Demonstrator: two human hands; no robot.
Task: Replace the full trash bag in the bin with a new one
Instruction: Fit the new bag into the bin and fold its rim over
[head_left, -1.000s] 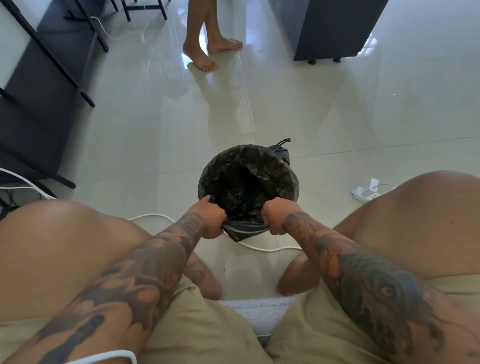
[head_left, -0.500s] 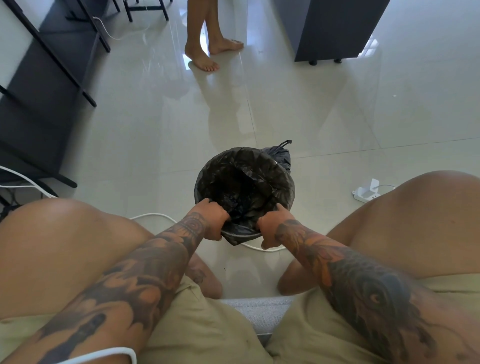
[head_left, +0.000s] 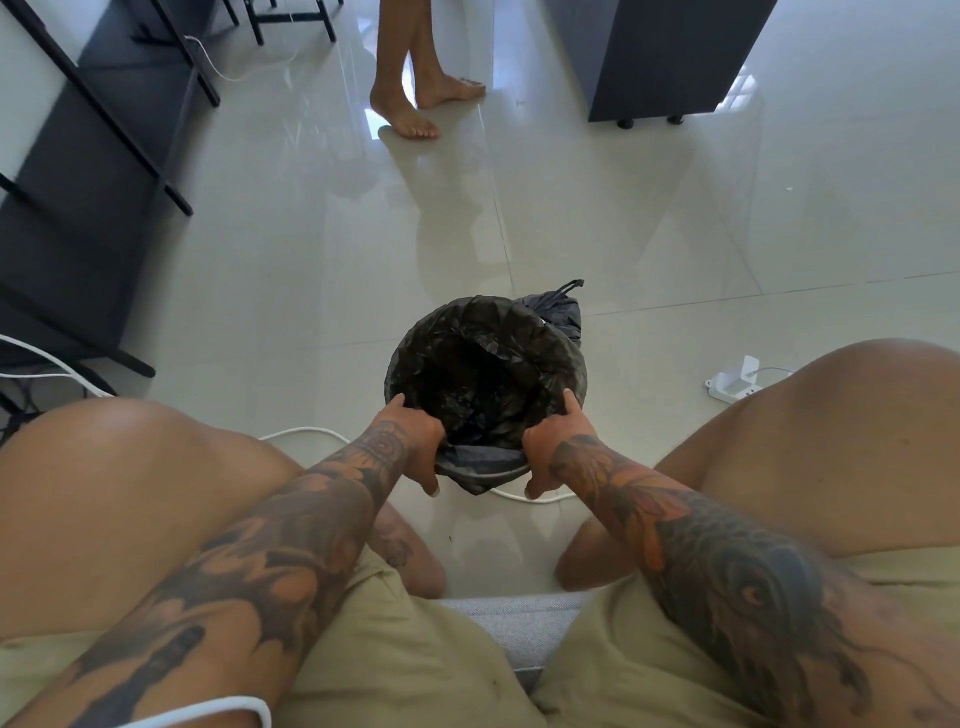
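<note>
A round bin lined with a new black trash bag (head_left: 485, 364) stands on the tiled floor between my knees. The bag's edge (head_left: 483, 465) is folded down over the near rim. My left hand (head_left: 415, 441) grips that rim on the left, index finger stretched along it and thumb pointing down outside. My right hand (head_left: 556, 441) grips the rim the same way on the right. A tied, full black bag (head_left: 558, 309) sits on the floor just behind the bin, at its far right.
A white cable (head_left: 301, 431) runs across the floor under my hands. A white plug block (head_left: 735, 384) lies by my right knee. Another person's bare feet (head_left: 410, 122) stand farther off, near a dark cabinet (head_left: 660, 57). Black furniture legs (head_left: 130, 130) line the left.
Both hands have gone from closed fists on the bag's edge to spread grips, index fingers stretched along the rim. The bag's edge now lies lower over the near rim.
</note>
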